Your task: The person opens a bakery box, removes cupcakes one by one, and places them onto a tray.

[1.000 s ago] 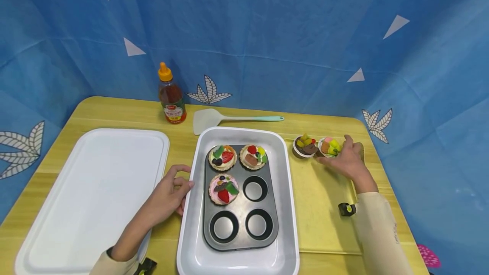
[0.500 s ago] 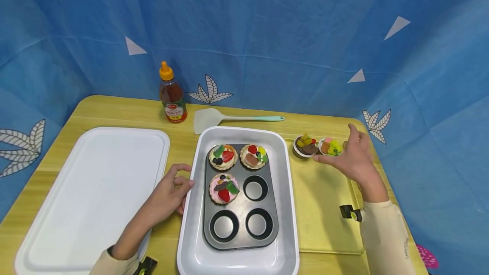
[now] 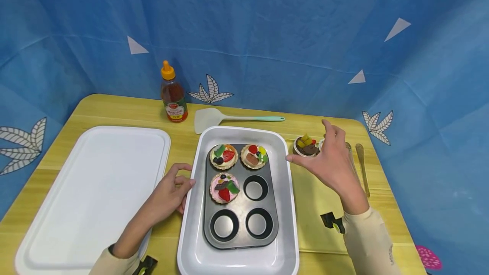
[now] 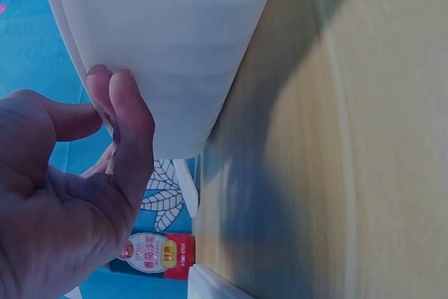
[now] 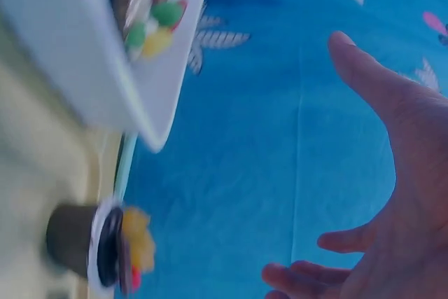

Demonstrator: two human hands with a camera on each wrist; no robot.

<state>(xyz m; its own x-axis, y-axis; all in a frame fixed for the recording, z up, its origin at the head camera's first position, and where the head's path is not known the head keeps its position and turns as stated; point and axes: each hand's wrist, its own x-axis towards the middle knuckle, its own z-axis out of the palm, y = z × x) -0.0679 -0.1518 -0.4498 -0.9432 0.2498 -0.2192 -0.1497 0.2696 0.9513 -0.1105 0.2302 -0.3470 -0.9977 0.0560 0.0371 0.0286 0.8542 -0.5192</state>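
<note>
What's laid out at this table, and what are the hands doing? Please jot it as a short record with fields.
left hand: grips the rim of the white tub
right hand: fingers spread, holding nothing
muffin tin: inside the tub; three of its six cups hold tarts
right of tub: chocolate cupcake
left of tub: white tray
back of table: sauce bottle, spatula

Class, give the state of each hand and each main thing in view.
Left hand, holding the deep tray's rim
Right hand, empty, thumb spread
Deep tray, upright
Muffin pan, three wells holding tarts, three empty
Sauce bottle, upright, capped
Spatula, lying flat
Brown cupcake, upright
Shallow tray, lying flat
</note>
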